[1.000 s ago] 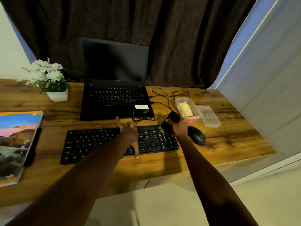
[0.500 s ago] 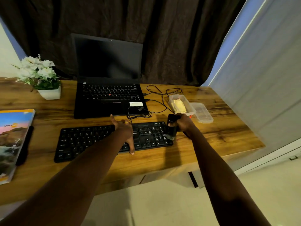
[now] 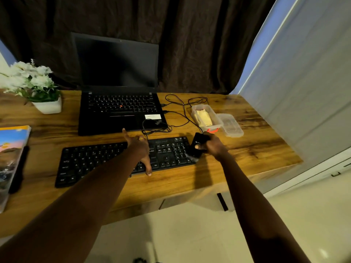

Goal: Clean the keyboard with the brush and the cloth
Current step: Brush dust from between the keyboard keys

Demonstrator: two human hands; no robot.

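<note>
A black keyboard lies along the front of the wooden desk. My left hand rests flat across its middle, fingers spread, thumb toward the laptop. My right hand grips a black brush at the keyboard's right end, its pale bristles touching the numpad's right edge. A yellowish cloth lies folded inside a clear plastic box behind my right hand.
An open black laptop stands behind the keyboard, with cables trailing to its right. The box's lid lies beside the box. A white flower pot sits at back left, a book at left. The desk's right edge is near.
My right hand has brought the brush from behind the keyboard's right corner down onto the numpad's edge. The mouse seen earlier is now hidden. My left hand stays on the keyboard.
</note>
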